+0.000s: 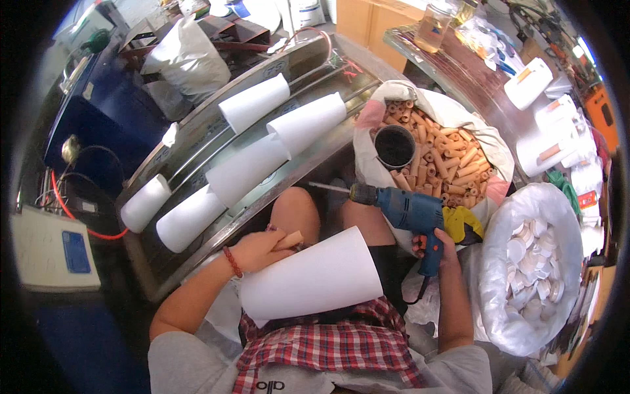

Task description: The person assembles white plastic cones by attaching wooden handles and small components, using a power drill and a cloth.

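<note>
My right hand [438,248] is wrapped round the grip of a blue power drill [410,207], whose long thin bit [328,188] points left over my knees. A short tan tube [289,240] is held in my left hand [256,249], whose fingertips are partly hidden. That hand also rests against a large white tapered cylinder [312,276] lying across my lap. Beyond my right knee a pale cloth sack [485,131] holds a heap of tan tubes [436,154], with a dark round cup [395,146] set among them.
Ahead, a metal trough [154,276] carries rods with several white cylinders [249,167]. At right stands a plastic-lined bag [492,295] of white discs [535,262]. A bench [472,85] holds a jar [433,29] and white cylinders with tan tubes. A yellow-black cloth [462,225] lies beside the drill.
</note>
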A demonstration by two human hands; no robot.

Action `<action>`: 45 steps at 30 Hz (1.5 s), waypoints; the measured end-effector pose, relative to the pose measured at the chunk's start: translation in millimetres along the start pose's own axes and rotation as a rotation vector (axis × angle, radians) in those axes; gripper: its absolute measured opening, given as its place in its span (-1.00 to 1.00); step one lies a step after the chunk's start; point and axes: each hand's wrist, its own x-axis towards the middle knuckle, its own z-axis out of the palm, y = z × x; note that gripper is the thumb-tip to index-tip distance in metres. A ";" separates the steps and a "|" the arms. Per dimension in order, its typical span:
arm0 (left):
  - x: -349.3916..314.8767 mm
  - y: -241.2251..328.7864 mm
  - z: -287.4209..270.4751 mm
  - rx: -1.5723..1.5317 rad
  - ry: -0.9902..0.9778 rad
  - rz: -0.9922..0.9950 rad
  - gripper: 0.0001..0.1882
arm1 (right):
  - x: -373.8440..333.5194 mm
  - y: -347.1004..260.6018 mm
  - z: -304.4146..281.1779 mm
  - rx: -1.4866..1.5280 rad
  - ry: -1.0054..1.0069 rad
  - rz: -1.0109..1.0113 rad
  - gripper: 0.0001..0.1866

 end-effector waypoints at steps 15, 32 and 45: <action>-8.8 -29.8 -39.2 -0.177 0.199 0.019 -0.65 | -2.6 -5.8 1.6 -0.131 -0.094 0.066 -0.37; 11.8 -3.0 -45.9 -0.050 0.192 0.156 -0.67 | -2.6 -9.7 -2.4 -0.141 -0.128 0.091 -0.37; 49.2 26.6 -44.8 0.127 0.109 0.146 -0.64 | 7.7 -19.3 8.5 -0.090 -0.142 0.151 -0.60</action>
